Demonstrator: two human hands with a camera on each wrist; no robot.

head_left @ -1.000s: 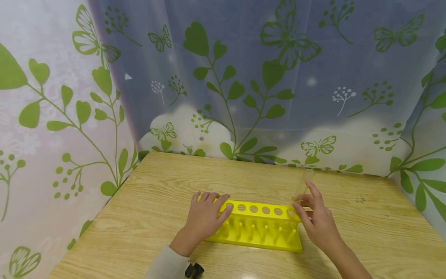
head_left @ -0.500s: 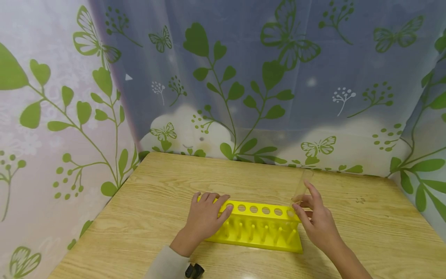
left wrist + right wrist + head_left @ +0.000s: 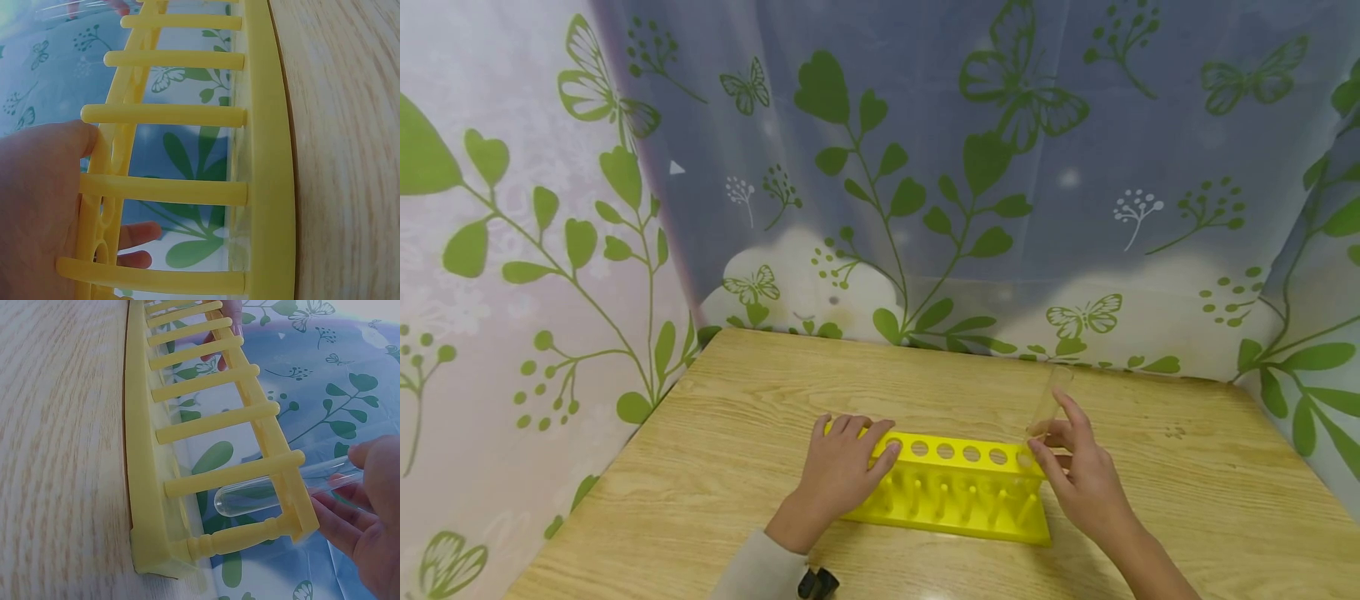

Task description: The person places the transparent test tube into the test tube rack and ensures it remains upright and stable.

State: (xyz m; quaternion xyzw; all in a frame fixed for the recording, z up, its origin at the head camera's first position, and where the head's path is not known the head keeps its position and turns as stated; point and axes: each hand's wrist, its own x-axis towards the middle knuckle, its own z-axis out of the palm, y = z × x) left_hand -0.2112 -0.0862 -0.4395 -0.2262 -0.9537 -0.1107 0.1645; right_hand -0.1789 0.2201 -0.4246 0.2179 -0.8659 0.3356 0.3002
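A yellow test tube rack (image 3: 955, 523) stands on the table, with a row of round holes along its top bar and pegs along its base. My left hand (image 3: 842, 467) grips the top bar at the left end; in the left wrist view the thumb side and some fingertips (image 3: 140, 234) lie on opposite sides of it. At the right end, my right hand (image 3: 1090, 475) pinches a clear glass test tube (image 3: 1049, 404). The right wrist view has the tube's rounded bottom (image 3: 247, 497) through the end hole, below the top bar and short of the base.
The wood-grain table (image 3: 760, 392) runs back to a printed curtain (image 3: 925, 250) with leaves and butterflies. A small black object (image 3: 817, 582) is beside the left sleeve (image 3: 763, 567) near the front. Small dark marks (image 3: 1175, 431) show on the table at right.
Both hands, the rack and the test tube hold almost the same positions throughout. Only a very slight shift of the head view shows.
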